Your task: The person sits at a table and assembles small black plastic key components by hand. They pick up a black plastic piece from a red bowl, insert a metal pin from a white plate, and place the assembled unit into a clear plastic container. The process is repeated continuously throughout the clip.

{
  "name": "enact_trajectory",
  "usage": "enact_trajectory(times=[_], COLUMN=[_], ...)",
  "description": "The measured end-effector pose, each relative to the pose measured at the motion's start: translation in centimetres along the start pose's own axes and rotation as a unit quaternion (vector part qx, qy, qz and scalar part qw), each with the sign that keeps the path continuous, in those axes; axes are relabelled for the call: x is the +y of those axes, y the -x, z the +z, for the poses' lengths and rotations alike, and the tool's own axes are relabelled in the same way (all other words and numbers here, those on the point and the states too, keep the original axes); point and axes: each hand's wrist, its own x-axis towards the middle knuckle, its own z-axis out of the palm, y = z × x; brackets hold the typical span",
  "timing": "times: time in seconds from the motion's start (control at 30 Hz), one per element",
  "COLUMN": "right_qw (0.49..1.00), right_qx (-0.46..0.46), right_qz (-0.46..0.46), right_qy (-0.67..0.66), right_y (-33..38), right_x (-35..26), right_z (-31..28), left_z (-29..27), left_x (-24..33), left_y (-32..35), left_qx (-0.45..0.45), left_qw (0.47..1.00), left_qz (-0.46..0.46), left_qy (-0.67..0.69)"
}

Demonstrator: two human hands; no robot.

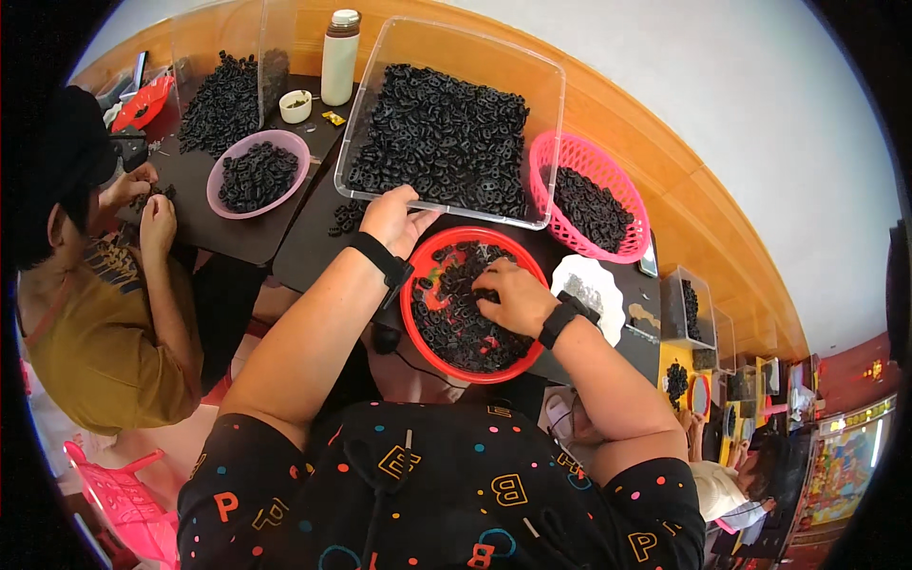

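A red round basin [521, 359] sits in front of me, part full of small black ring-like pieces [456, 334]. My right hand [518, 299] reaches into it, fingers curled over some of those pieces; their tips are partly hidden. Beyond the basin stands a large clear plastic bin [556, 104] heaped with the same black pieces. My left hand [394, 223] grips the bin's near rim toward its left corner. Several loose pieces [348, 218] lie on the dark table beside that corner. Both wrists wear black bands.
Right of the bin is a pink mesh basket [632, 204] of black pieces; nearer, a white scalloped plate [613, 309] holds small clear bits. Leftward stand a pink bowl [297, 152], a white bottle [340, 62] and a small cup [295, 106]. A person [114, 323] works at left.
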Motion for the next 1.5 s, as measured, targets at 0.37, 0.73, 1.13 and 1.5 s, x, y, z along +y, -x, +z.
enact_trajectory(times=[0.37, 0.73, 1.13, 1.5], right_qw=[0.981, 0.981, 0.994, 1.0], right_qx=[0.163, 0.106, 0.099, -0.007], right_qz=[0.091, 0.161, 0.04, -0.016], right_qy=[0.056, 0.018, 0.022, 0.024], right_y=[-6.5, -16.2, -18.7, -20.5], right_x=[-1.6, -4.8, -7.9, -6.1], right_z=[-6.6, -3.9, -4.0, -3.7], left_z=[-0.7, 0.5, -0.7, 0.7], left_x=[-0.4, 0.0, 0.0, 0.9], left_y=[0.5, 1.7, 1.6, 2.6], left_qx=[-0.02, -0.064, -0.052, -0.059], left_qw=[1.0, 0.998, 0.998, 0.998], left_qz=[-0.005, -0.013, -0.046, -0.027], left_qy=[0.002, 0.002, 0.007, 0.012])
